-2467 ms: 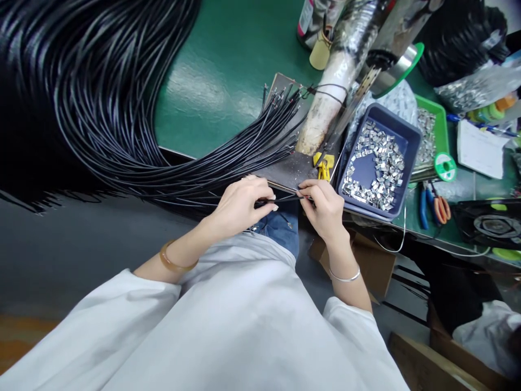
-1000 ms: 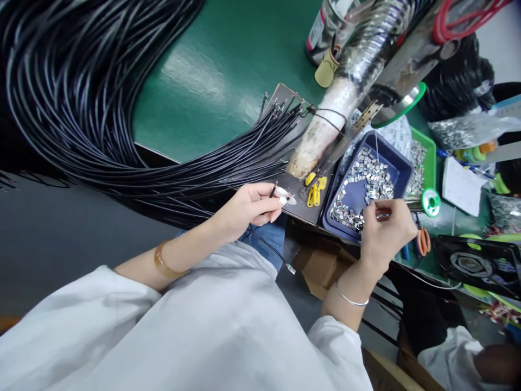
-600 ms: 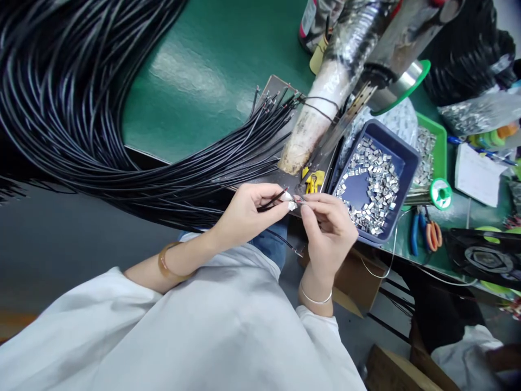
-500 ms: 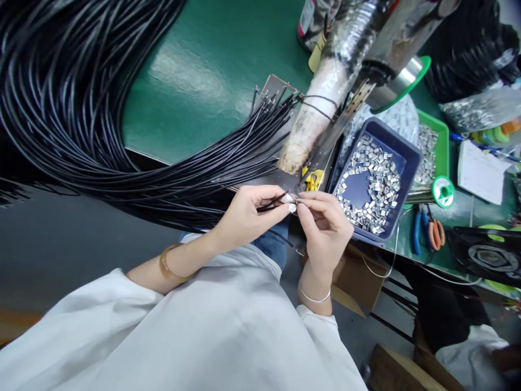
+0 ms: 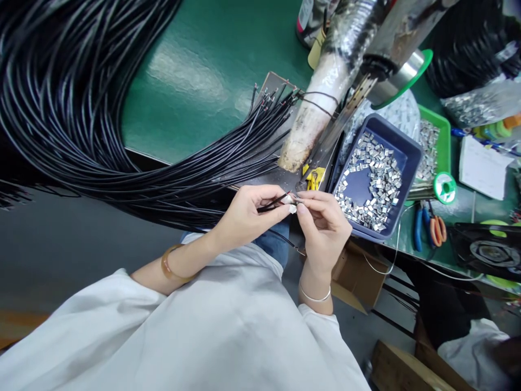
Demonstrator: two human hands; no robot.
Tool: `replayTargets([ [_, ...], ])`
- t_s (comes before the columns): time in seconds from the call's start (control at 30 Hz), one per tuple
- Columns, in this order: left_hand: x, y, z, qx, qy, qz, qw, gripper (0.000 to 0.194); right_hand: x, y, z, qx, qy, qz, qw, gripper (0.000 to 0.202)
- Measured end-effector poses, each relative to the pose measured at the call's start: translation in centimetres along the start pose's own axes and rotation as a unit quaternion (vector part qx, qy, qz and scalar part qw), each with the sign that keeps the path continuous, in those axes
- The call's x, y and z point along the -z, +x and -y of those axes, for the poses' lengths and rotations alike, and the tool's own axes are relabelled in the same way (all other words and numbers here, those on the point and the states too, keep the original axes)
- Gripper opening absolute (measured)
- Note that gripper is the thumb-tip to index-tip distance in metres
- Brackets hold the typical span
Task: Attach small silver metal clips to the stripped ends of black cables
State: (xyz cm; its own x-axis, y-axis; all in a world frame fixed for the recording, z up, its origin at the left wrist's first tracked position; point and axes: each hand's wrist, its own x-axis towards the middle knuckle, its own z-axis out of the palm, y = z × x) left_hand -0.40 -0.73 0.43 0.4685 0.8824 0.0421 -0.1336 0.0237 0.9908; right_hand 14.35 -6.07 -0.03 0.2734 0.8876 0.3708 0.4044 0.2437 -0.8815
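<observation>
My left hand (image 5: 254,214) is closed in a pinch on a black cable (image 5: 271,206), whose end points toward my right hand. White coverings wrap its thumb and finger tips. Fingertip to fingertip with it, my right hand (image 5: 325,225) pinches a small silvery piece at the cable's end, too small and hidden to name. A thick bundle of black cables (image 5: 179,176) runs along the table edge behind my left hand, its stripped ends on a board. Beside my right hand stands a dark blue tray (image 5: 411,163) of small metal connector shells (image 5: 380,187).
A soldering iron (image 5: 360,98) and a wrapped white tube (image 5: 311,119) slant down over the table (image 5: 191,76). To the right are a green tray (image 5: 443,130), a solder spool (image 5: 444,188) and orange-and-blue-handled pliers (image 5: 435,231). Another person's sleeve (image 5: 468,353) shows at lower right.
Both hands stay almost in the same place, fingertips still together. The view has shifted very slightly; nothing else visibly moves.
</observation>
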Motion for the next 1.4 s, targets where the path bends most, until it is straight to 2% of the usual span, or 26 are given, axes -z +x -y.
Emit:
replayTargets([
  [0.17, -0.1, -0.1, 0.0, -0.035, 0.047, -0.015, 0.998, 0.015, 0.1, 0.0, -0.1, -0.008, 0.012, 0.005, 1.0, 0.013],
  [0.27, 0.0, -0.1, 0.4, -0.087, 0.098, -0.025, 0.991, 0.013, 0.4, 0.1, -0.1, -0.024, 0.014, 0.019, 0.999, 0.01],
  [0.33, 0.1, -0.1, 1.0, -0.15, 0.158, -0.03, 0.975, 0.011, 0.5, 0.2, 0.0, -0.022, -0.01, 0.023, 0.999, 0.008],
  [0.43, 0.2, -0.2, 1.8, -0.262, 0.271, -0.031, 0.926, 0.013, 0.7, 0.1, 0.2, 0.012, -0.071, 0.007, 0.997, 0.01],
  [0.5, 0.1, -0.3, 1.9, -0.279, 0.288, -0.02, 0.916, 0.013, 0.7, -0.1, 0.3, 0.007, -0.057, 0.001, 0.998, 0.009],
  [0.57, 0.1, -0.5, 1.3, -0.209, 0.228, 0.011, 0.951, 0.013, 0.6, -0.3, 0.1, -0.023, 0.012, 0.008, 1.0, 0.008],
  [0.63, 0.2, -0.6, 0.5, -0.088, 0.12, 0.051, 0.988, 0.019, 0.3, -0.6, 0.0, -0.042, 0.072, 0.014, 0.996, 0.008],
  [0.7, 0.4, -0.6, -0.3, 0.018, 0.009, 0.077, 0.997, 0.023, 0.0, -0.7, -0.2, -0.038, 0.077, 0.006, 0.996, 0.008],
  [0.8, 0.7, -0.2, -0.7, 0.098, -0.1, 0.077, 0.987, 0.018, -0.3, -0.6, -0.3, 0.011, -0.012, -0.029, 0.999, 0.01],
  [0.9, 0.8, 0.2, -0.5, 0.11, -0.117, 0.044, 0.986, 0.022, -0.1, -0.3, -0.2, 0.081, -0.109, -0.085, 0.987, 0.015],
  [0.97, 0.7, 0.4, -0.3, 0.103, -0.104, 0.01, 0.989, 0.027, 0.2, -0.2, -0.1, 0.108, -0.125, -0.104, 0.981, 0.018],
  [1.07, 0.4, 0.6, -0.2, 0.099, -0.093, -0.02, 0.991, 0.021, 0.4, -0.3, 0.0, 0.155, -0.139, -0.093, 0.974, 0.017],
  [1.2, 0.3, 0.9, -0.4, 0.089, -0.09, -0.021, 0.992, 0.016, 0.3, -0.5, -0.1, 0.231, -0.184, -0.059, 0.954, 0.023],
  [1.27, 0.3, 1.0, -0.5, 0.083, -0.087, -0.027, 0.992, 0.018, 0.2, -0.4, -0.3, 0.228, -0.18, -0.06, 0.955, 0.024],
  [1.4, 0.2, 1.2, -0.4, 0.082, -0.074, -0.027, 0.993, 0.016, 0.2, 0.0, -0.7, 0.161, -0.099, -0.067, 0.98, 0.019],
])
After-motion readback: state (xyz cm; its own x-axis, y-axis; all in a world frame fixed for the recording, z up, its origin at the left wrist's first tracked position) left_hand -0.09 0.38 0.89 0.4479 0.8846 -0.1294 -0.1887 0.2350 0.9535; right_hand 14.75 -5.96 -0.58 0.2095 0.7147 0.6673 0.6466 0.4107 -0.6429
